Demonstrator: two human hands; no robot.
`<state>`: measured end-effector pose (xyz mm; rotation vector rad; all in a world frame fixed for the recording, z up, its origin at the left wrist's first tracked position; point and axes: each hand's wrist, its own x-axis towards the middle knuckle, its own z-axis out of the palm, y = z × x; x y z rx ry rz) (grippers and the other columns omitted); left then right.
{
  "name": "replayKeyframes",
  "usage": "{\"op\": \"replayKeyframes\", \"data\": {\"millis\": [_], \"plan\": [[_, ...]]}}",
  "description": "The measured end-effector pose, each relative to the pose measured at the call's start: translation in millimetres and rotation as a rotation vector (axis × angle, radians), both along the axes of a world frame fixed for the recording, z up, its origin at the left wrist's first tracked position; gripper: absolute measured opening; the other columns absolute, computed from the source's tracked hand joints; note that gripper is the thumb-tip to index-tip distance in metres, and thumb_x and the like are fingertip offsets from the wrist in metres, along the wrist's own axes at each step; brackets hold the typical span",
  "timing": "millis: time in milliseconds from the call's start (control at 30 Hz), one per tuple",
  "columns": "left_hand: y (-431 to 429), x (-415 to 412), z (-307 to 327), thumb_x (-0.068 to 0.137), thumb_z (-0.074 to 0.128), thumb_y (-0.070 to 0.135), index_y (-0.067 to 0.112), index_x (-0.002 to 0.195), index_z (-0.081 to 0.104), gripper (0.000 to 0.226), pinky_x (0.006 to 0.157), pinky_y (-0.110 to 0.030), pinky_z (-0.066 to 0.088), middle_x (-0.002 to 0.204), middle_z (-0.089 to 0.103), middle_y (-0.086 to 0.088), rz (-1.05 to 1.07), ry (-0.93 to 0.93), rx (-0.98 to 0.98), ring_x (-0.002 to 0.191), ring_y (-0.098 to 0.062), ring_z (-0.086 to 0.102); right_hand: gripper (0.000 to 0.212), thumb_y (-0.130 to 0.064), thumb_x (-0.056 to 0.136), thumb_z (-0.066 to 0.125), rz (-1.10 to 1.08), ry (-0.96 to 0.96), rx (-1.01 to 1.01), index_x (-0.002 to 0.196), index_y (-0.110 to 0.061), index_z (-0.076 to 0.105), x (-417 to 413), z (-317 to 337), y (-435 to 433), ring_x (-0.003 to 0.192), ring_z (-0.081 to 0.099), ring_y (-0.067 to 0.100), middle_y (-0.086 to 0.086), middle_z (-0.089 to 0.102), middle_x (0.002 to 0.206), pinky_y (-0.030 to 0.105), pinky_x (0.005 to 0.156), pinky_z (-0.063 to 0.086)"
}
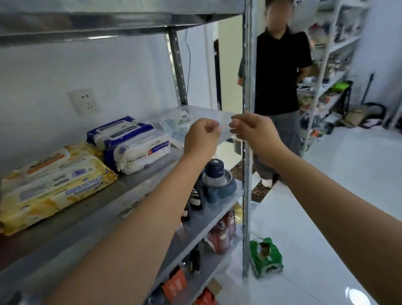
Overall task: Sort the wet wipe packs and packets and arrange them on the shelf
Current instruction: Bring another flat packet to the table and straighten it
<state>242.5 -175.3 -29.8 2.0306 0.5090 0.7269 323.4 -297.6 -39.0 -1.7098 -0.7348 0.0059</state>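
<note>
On the grey metal shelf (87, 217), yellow wet wipe packs (56, 184) lie stacked at the left. Blue-and-white wet wipe packs (135, 143) are stacked beside them. Small pale packets (176, 125) lie at the shelf's far right end. My left hand (201, 136) and my right hand (252, 129) are both raised over that right end. Each pinches an edge of a thin clear plastic bag (224, 126) stretched between them.
A person in a black shirt (281, 72) stands just past the shelf's right upright post (247, 127). Lower shelves hold a bottle (216, 174) and red packs (222, 236). A green pack (265, 256) sits on the white floor. Another rack (329, 54) stands at the far right.
</note>
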Motion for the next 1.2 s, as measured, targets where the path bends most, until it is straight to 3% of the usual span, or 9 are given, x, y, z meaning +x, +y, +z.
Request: {"op": "replayKeyframes", "data": {"millis": [100,200,267,367,433,600,967,1100,1200], "plan": [[-45.4,-10.5,-26.5,0.097,0.054,0.019,0.029,0.092,0.061,0.013,0.093,-0.043,0.054,0.106,0.071,-0.002,-0.184,0.031,-0.158,0.095,-0.022,0.069,0.018,-0.021,0.098,0.058,-0.158,0.026,0.013,0.112,-0.015,0.069,-36.6,-18.5,-53.0,0.086,0.07,0.009,0.003,0.073,0.098,0.023,0.078,0.057],[-97.2,-27.1,-52.5,0.099,0.051,0.017,0.025,0.098,0.063,0.015,0.089,-0.04,0.056,0.104,0.071,-0.003,-0.327,0.027,-0.222,0.095,-0.021,0.068,0.013,-0.031,0.095,0.06,-0.319,0.058,-0.031,0.096,-0.035,0.072,-74.5,-41.1,-113.6,0.091,0.071,0.02,0.001,0.075,0.095,0.042,0.087,0.058],[-133.1,-41.4,-66.9,0.101,0.048,0.013,0.014,0.109,0.063,0.017,0.078,-0.027,0.056,0.102,0.069,-0.003,-0.429,0.025,-0.274,0.092,-0.018,0.066,0.017,-0.033,0.092,0.06,-0.415,0.089,-0.031,0.082,-0.042,0.071,-102.5,-58.3,-156.5,0.093,0.071,0.023,0.002,0.076,0.095,0.05,0.09,0.056],[-188.0,-64.8,-86.7,0.102,0.047,0.012,0.011,0.113,0.061,0.019,0.066,-0.019,0.05,0.099,0.067,-0.002,-0.589,0.062,-0.316,0.085,-0.012,0.062,0.012,-0.022,0.096,0.061,-0.534,0.178,0.011,0.101,-0.025,0.071,-148.0,-80.4,-213.5,0.094,0.072,0.024,0.009,0.075,0.1,0.046,0.091,0.057],[-223.3,-78.0,-97.0,0.101,0.047,0.012,0.013,0.114,0.061,0.019,0.069,-0.017,0.046,0.101,0.068,-0.001,-0.68,0.092,-0.345,0.087,-0.013,0.063,0.021,-0.019,0.096,0.061,-0.61,0.233,0.046,0.115,-0.012,0.068,-171.3,-92.4,-251.7,0.095,0.072,0.024,0.01,0.074,0.103,0.038,0.09,0.058],[-313.9,-117.4,-120.1,0.101,0.05,0.016,0.017,0.119,0.061,0.021,0.076,-0.018,0.047,0.113,0.069,-0.002,-0.909,0.235,-0.352,0.099,-0.015,0.066,0.028,-0.025,0.096,0.062,-0.818,0.25,0.048,0.12,-0.012,0.066,-234.1,-112.0,-345.6,0.092,0.073,0.013,0.002,0.074,0.102,0.026,0.084,0.058],[-558.9,-231.1,-159.5,0.099,0.051,0.014,0.015,0.116,0.062,0.02,0.084,-0.027,0.052,0.112,0.069,-0.006,-1.366,0.448,-0.301,0.096,-0.017,0.066,0.031,-0.023,0.094,0.066,-1.271,0.363,0.226,0.122,-0.01,0.065,-418.6,-169.0,-547.3,0.094,0.073,0.015,0.004,0.075,0.102,0.033,0.088,0.058],[-642.3,-291.3,-195.0,0.099,0.051,0.015,0.016,0.112,0.062,0.017,0.092,-0.039,0.051,0.11,0.07,-0.008,-1.449,0.564,-0.267,0.093,-0.018,0.065,0.028,-0.02,0.093,0.067,-1.459,0.426,0.28,0.12,-0.011,0.066,-500.0,-197.8,-617.0,0.093,0.073,0.017,0.004,0.075,0.098,0.034,0.087,0.059],[-698.2,-341.9,-225.6,0.1,0.051,0.015,0.016,0.111,0.061,0.015,0.092,-0.038,0.051,0.112,0.069,-0.01,-1.529,0.666,-0.235,0.09,-0.016,0.063,0.029,-0.02,0.092,0.068,-1.589,0.48,0.321,0.119,-0.011,0.066,-559.0,-221.3,-665.1,0.093,0.072,0.019,0.003,0.074,0.096,0.035,0.087,0.059]]}}
